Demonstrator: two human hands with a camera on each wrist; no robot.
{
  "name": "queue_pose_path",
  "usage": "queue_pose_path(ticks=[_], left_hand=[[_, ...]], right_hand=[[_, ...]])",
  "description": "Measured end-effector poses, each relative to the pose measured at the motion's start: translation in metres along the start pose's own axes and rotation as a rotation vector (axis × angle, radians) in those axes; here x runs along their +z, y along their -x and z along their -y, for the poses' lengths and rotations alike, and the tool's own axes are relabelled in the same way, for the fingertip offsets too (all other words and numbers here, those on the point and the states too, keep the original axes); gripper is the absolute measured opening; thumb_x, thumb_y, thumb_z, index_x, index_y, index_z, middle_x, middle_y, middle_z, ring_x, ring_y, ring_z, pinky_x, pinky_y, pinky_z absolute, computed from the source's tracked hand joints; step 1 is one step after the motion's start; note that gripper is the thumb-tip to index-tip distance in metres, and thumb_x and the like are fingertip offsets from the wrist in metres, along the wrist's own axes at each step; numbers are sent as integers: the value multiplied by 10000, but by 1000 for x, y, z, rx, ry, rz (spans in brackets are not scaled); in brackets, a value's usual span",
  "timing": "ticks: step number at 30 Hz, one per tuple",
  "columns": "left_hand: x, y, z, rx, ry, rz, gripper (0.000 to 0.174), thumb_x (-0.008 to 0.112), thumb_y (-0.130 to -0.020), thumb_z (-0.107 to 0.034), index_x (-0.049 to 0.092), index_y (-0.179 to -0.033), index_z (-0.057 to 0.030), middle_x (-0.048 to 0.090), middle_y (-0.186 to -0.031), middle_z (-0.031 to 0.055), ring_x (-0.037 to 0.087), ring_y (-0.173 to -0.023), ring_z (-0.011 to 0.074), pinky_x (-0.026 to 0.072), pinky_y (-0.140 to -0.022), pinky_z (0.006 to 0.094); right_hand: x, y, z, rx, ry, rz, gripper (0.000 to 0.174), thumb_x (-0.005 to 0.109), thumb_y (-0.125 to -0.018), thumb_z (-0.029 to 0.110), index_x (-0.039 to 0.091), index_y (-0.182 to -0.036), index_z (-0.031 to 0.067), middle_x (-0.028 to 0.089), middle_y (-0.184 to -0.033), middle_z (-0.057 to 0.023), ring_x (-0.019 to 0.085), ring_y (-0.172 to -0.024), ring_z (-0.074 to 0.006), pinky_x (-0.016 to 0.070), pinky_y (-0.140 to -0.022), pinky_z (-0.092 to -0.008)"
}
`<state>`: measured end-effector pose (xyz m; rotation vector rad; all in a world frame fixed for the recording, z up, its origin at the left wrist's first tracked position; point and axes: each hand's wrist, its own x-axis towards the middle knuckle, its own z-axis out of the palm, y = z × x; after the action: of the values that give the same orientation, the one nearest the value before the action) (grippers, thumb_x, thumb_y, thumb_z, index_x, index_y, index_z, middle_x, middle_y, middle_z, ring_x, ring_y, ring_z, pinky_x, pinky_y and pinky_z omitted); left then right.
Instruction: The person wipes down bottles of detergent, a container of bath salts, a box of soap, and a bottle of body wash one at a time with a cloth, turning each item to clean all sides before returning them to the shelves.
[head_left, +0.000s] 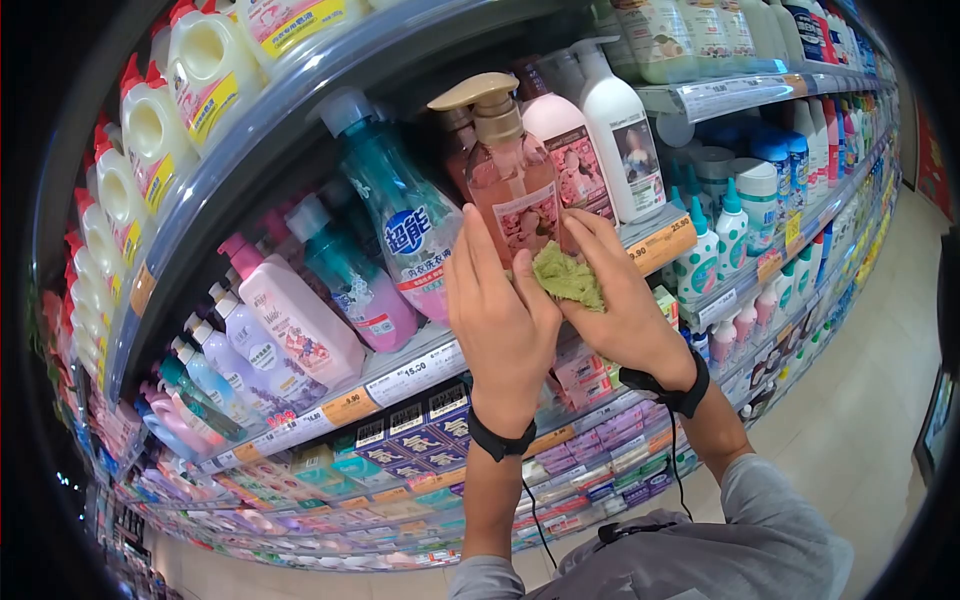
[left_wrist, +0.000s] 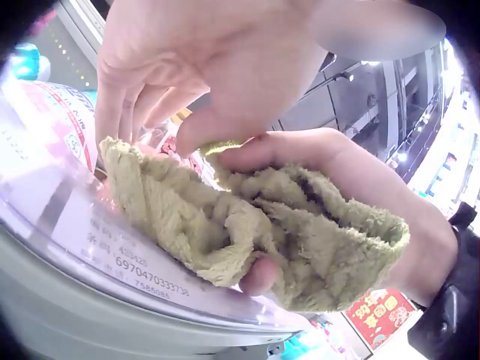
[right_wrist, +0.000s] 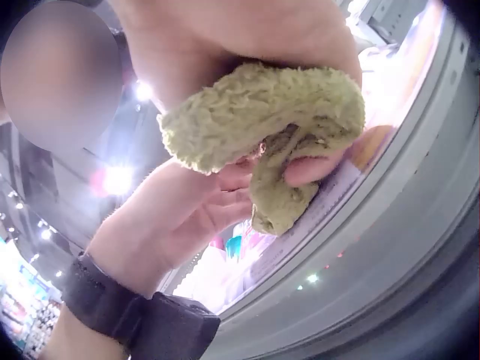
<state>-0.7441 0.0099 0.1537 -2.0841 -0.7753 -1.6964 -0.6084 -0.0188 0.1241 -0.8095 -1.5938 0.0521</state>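
A clear pump bottle (head_left: 512, 190) with pinkish liquid, a gold pump and a floral label stands at the shelf front. My left hand (head_left: 500, 310) lies along the bottle's left side, fingers extended upward and thumb close by the cloth. On the other side, my right hand (head_left: 630, 300) holds a crumpled green cloth (head_left: 567, 277) low against the bottle's front. In the left wrist view the fuzzy cloth (left_wrist: 195, 217) bunches over the right fingers, just above the shelf's price strip (left_wrist: 127, 255). The right wrist view shows the cloth (right_wrist: 262, 112) folded under the right palm.
Left of the bottle stand a teal-and-pink detergent bottle (head_left: 400, 215) and a pink pump bottle (head_left: 300, 310). A pink bottle (head_left: 565, 130) and a white bottle (head_left: 620, 130) stand close on the right. An upper shelf edge (head_left: 250, 120) curves overhead; boxes (head_left: 415, 440) fill the shelf below.
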Motion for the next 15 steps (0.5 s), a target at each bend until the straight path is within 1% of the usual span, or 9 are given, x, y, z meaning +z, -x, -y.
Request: queue_pose_path(ticks=[1,6,7,9,12,15], left_hand=[[-1,1,0,8,-21,12,574,613,-858,-18,411,-1372,139,525,-1283,316,531,-1125,470,429,-968,494],[-3,0,-4,10,-92,53,578,595,-874,-37,385,-1376,155,440,-1360,356,470,-1212,501,390,-1026,510],[-3,0,-4,-4,-61,69,576,594,-875,-40,385,-1376,156,422,-1376,361,461,-1226,502,385,-1034,510],[-3,-1,-3,-34,-4,98,574,592,-879,-47,385,-1375,156,385,-1408,370,442,-1253,503,377,-1048,510],[0,2,2,5,-76,136,575,594,-880,-51,386,-1376,153,367,-1424,380,436,-1260,506,371,-1055,512],[-3,6,-2,5,-88,145,508,591,-884,-51,448,-1331,141,368,-1445,358,442,-1256,496,381,-1045,503]], right_hand=[[0,1,0,24,-12,-3,739,688,-775,47,346,-1411,-107,384,-1426,-262,426,-1319,-424,360,-1098,-418],[0,5,-6,-44,-8,13,737,656,-775,22,345,-1435,-82,379,-1472,-271,381,-1382,-409,329,-1127,-413],[1,6,-6,-58,0,15,739,650,-775,18,344,-1441,-76,376,-1484,-271,372,-1395,-403,325,-1131,-412],[1,6,-6,-37,-71,35,726,643,-776,13,357,-1439,-59,365,-1506,-267,371,-1405,-393,321,-1134,-410],[2,4,-9,-33,-128,49,705,635,-778,5,376,-1432,-38,352,-1529,-259,369,-1417,-380,317,-1138,-406],[1,4,-8,2,-175,61,668,632,-782,6,405,-1409,-29,350,-1535,-260,370,-1420,-373,317,-1137,-401]])
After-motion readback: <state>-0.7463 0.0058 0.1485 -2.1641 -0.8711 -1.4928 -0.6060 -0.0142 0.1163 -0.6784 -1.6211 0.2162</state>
